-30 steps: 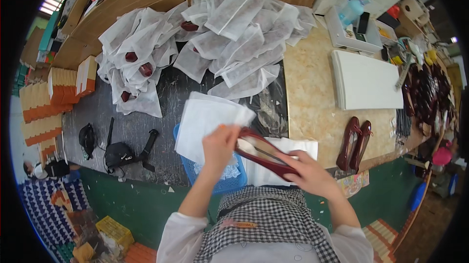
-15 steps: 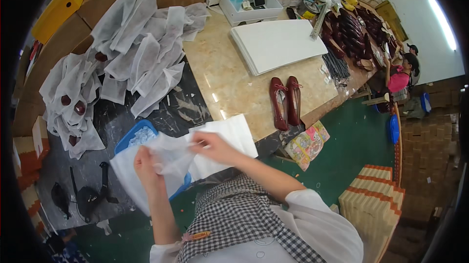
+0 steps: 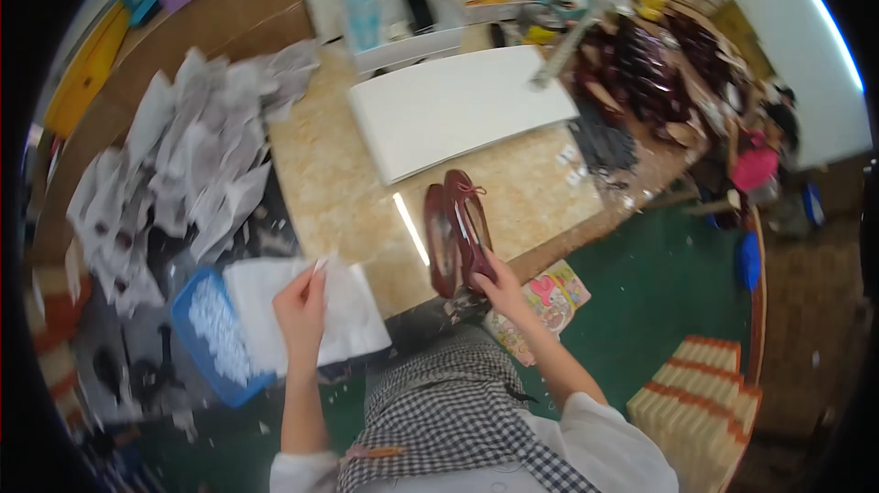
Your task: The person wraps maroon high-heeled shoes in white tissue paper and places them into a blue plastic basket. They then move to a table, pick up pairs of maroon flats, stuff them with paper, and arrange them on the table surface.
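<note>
My right hand (image 3: 500,290) grips the heel end of a dark red ballet flat (image 3: 469,229) with a small bow. Its mate (image 3: 441,241) stands close beside it on the left, at the table's near side. My left hand (image 3: 300,305) is pinched over a stack of white sheets or bags (image 3: 352,314). A small white tip shows above its fingers; blur hides what it belongs to. Left of that hand is a blue tub (image 3: 179,314) full of small pale packets (image 3: 220,328).
White pouches (image 3: 197,145), several holding dark red items, pile up at the far left. A white paper stack (image 3: 462,108) lies beyond the shoes. More dark red shoes (image 3: 641,63) heap up at far right, near a person in pink (image 3: 755,168). Cartons (image 3: 700,383) stand at lower right.
The white translucent bag is no longer stretched between my hands. My right hand has moved right and taken hold of a flat. The view has shifted, uncovering the blue tub.
</note>
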Demonstrator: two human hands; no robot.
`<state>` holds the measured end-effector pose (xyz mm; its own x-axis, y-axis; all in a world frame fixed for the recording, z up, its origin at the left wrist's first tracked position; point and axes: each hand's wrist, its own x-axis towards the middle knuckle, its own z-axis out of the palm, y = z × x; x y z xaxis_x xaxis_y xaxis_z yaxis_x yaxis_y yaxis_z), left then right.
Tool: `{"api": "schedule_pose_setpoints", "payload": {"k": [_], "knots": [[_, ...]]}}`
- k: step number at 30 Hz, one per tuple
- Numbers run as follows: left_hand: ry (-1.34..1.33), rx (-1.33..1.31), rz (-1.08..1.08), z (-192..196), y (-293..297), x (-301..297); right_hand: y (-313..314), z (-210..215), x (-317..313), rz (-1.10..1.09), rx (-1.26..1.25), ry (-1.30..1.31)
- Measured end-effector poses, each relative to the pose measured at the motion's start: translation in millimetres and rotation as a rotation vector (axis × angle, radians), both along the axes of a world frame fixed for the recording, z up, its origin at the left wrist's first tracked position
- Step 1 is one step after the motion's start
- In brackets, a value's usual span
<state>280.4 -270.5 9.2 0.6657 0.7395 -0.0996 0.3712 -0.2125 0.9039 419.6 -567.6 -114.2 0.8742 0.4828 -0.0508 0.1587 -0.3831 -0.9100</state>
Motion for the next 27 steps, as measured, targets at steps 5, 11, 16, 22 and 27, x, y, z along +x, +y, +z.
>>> {"api": "schedule_pose_setpoints", "payload": {"k": [5,11,16,22,27], "knots": [[0.120,0.523,-0.093,-22.2,-7.6,1.6,23.3,147.0,-14.3,0.715,-0.262,-0.116],[0.088,0.797,-0.155,30.8,-55.7,-63.9,185.5,137.1,-42.1,0.615,0.125,0.704],[0.068,0.423,0.405,8.1,23.8,-118.1,301.4,169.2,-40.3,0.507,0.798,0.439],[0.483,0.272,0.220,-128.5,40.2,-138.5,156.6,45.0,-0.9,0.338,0.057,0.296],[0.595,0.324,0.448,-166.1,48.4,-112.9,45.5,18.2,7.4,0.194,-0.089,0.261]]}}
